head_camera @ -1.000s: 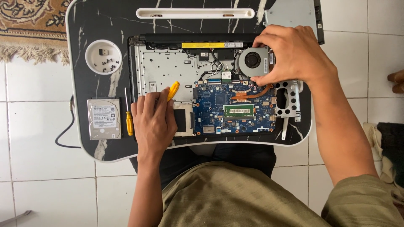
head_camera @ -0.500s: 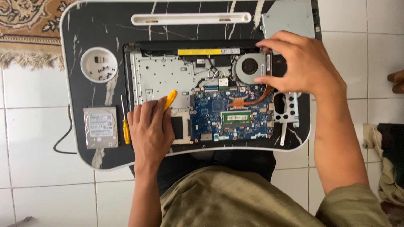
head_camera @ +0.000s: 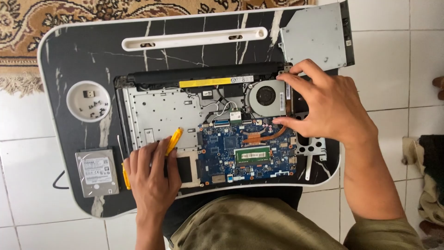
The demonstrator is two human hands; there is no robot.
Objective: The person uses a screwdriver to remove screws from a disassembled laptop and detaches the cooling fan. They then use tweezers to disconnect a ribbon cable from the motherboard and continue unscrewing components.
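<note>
Laptop: one opened laptop base [head_camera: 162, 111], its cover off, lies on the black marble-patterned lap table [head_camera: 83, 55], in the middle of it and close to the person's body.
Fan: one round cooling fan [head_camera: 266, 97] sits in the base's upper right corner, with a copper heat pipe [head_camera: 259, 135] curving below it.
Board: one blue circuit board [head_camera: 226, 148] fills the lower right part; one green memory stick [head_camera: 252, 155] lies on it.
Right hand: the right hand [head_camera: 330, 109] is at the fan's right edge, thumb and forefinger spread around that corner; whether they pinch anything cannot be told.
Left hand: the left hand [head_camera: 150, 173] rests on the base's lower left, fingers closed on one yellow pry tool [head_camera: 174, 140] that sticks out above them.
Screwdrivers: two, one with a yellow handle [head_camera: 125, 173], lie just left of that hand.
Hard drive: one silver hard drive [head_camera: 96, 171] lies at the table's lower left.
Cup recess: one round white cup recess [head_camera: 88, 101] holds several small dark screws.
Optical drive: one grey optical drive [head_camera: 317, 34] lies at the top right corner.
Floor: white tiles, with one patterned rug [head_camera: 92, 11] at the top.
</note>
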